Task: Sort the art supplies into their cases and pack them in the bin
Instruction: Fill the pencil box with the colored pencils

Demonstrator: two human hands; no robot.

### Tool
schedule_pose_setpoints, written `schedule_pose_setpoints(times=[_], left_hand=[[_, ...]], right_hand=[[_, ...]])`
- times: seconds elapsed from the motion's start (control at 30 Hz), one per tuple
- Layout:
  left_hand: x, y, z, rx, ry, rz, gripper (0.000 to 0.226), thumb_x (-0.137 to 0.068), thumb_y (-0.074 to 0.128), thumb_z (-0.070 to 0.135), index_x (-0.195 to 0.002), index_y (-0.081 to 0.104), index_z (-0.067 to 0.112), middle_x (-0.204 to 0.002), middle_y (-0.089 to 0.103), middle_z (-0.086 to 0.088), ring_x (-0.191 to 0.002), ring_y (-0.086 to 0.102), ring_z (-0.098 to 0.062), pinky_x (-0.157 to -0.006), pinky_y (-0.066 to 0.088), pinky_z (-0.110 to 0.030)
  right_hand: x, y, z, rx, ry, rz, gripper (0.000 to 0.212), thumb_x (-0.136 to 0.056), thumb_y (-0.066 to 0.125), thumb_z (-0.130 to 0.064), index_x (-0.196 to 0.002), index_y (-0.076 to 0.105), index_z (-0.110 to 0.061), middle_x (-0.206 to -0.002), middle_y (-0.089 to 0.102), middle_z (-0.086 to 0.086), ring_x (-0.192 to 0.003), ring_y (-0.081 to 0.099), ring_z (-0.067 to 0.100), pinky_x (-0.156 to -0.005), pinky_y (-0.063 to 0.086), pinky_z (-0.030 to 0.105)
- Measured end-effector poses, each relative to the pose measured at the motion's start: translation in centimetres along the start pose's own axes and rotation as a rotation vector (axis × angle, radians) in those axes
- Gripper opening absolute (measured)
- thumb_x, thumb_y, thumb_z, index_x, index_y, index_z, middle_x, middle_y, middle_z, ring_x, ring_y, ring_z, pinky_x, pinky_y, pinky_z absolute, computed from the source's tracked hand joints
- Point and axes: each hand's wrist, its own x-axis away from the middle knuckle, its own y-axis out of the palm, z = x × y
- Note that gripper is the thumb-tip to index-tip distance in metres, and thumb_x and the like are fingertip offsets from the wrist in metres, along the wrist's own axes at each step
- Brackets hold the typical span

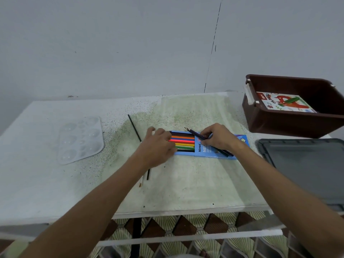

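Observation:
A blue coloured-pencil case (204,152) lies flat in the middle of the table, its window showing several coloured pencils (184,142). My left hand (158,146) rests on the left end of the case, fingers curled over the pencil ends. My right hand (218,136) pinches two dark pencils (195,134) that lie slanted across the top of the case, tips pointing up and left. A brown bin (264,120) stands at the far right with an oil pastel box (284,103) inside.
A clear paint palette (80,138) lies at the left. A black brush (134,127) and a second thin brush (141,182) lie beside my left forearm. A grey lid (305,164) sits at the right edge. The table's front edge runs below my arms.

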Motion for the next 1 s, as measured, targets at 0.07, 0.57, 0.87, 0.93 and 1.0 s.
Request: schedule_pose_setpoints(times=[0.07, 0.57, 0.87, 0.93, 1.0], left_hand=[[-0.3, 0.6, 0.3, -0.063, 0.129, -0.029, 0.029, -0.093, 0.049, 0.041, -0.106, 0.069, 0.023, -0.106, 0.063, -0.001, -0.11, 0.055, -0.023, -0.104, 0.029, -0.051], [-2.7, -0.2, -1.3, -0.028, 0.121, -0.373, 0.035, -0.096, 0.047, 0.01, -0.127, 0.048, 0.026, -0.111, 0.054, -0.004, -0.077, 0.056, -0.019, -0.067, 0.048, -0.032], [-1.6, 1.2, -1.1, -0.089, 0.177, -0.233, 0.054, -0.095, 0.052, 0.011, -0.145, 0.032, 0.018, -0.13, 0.043, -0.014, -0.11, 0.048, -0.026, -0.082, 0.051, -0.036], [-1.3, 1.7, -1.2, 0.0, 0.174, -0.101, 0.044, -0.094, 0.058, 0.015, -0.136, 0.048, 0.014, -0.119, 0.059, -0.01, -0.099, 0.057, -0.024, -0.077, 0.051, -0.036], [-1.5, 1.8, -1.5, 0.056, 0.178, -0.003, 0.016, -0.09, 0.064, 0.019, -0.106, 0.066, 0.017, -0.094, 0.069, -0.002, -0.084, 0.059, -0.02, -0.071, 0.045, -0.031]], right_hand=[[0.0, 0.0, 0.1, 0.004, -0.001, -0.005, 0.023, -0.082, 0.075, -0.016, -0.105, 0.074, -0.017, -0.094, 0.071, 0.003, -0.079, 0.066, 0.015, -0.063, 0.055, 0.028], [-0.3, -0.2, 0.3, 0.005, -0.011, -0.03, 0.025, -0.083, 0.074, -0.018, -0.108, 0.073, -0.018, -0.093, 0.069, -0.001, -0.074, 0.062, 0.009, -0.058, 0.049, 0.02], [-0.5, -0.2, 0.5, -0.006, -0.008, -0.042, 0.026, -0.083, 0.074, -0.021, -0.109, 0.072, -0.02, -0.093, 0.069, -0.003, -0.074, 0.063, 0.009, -0.054, 0.046, 0.017], [-0.5, -0.2, 0.6, -0.019, -0.007, -0.039, 0.026, -0.083, 0.075, -0.021, -0.108, 0.073, -0.021, -0.092, 0.069, -0.003, -0.073, 0.064, 0.01, -0.055, 0.05, 0.022], [-0.5, -0.3, 0.7, -0.027, -0.011, -0.032, 0.025, -0.083, 0.075, -0.021, -0.107, 0.073, -0.022, -0.091, 0.07, -0.003, -0.072, 0.065, 0.011, -0.058, 0.055, 0.026]])
